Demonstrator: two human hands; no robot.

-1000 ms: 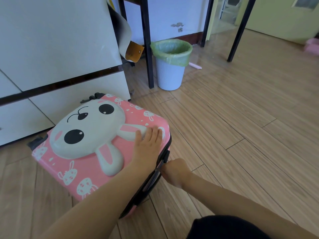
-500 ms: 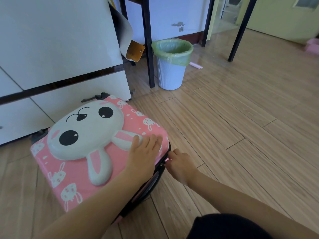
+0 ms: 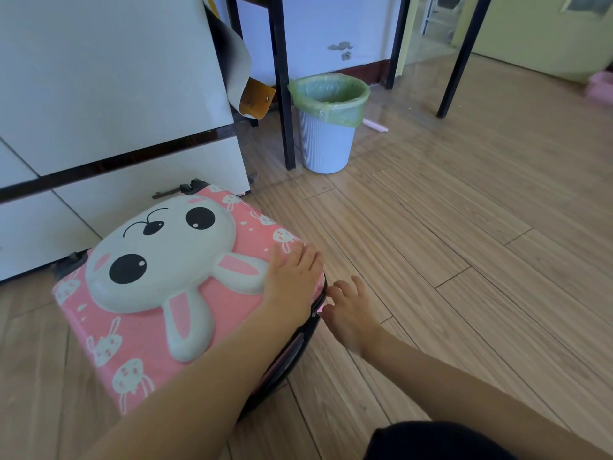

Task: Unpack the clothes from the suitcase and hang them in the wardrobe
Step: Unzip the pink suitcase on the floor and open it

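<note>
A pink hard-shell suitcase (image 3: 139, 330) with a raised white bunny face lies flat on the wooden floor, its lid down. My left hand (image 3: 292, 280) rests flat on the lid at its right corner, fingers spread. My right hand (image 3: 348, 310) sits against the suitcase's right side, fingertips pinched on the zipper pull (image 3: 320, 309). Below the pull, the dark zip seam gapes slightly along the side nearest me. No clothes are visible.
A white cabinet (image 3: 116, 78) stands right behind the suitcase. A pale bin (image 3: 326, 134) with a green liner sits beside a black table leg (image 3: 285, 94); another leg (image 3: 461, 58) stands farther right. Wooden floor (image 3: 464, 227) stretches to the right.
My right hand has slid along the suitcase's side seam away from me, up toward the far right corner. My left hand stayed on the lid, and the suitcase shifted slightly.
</note>
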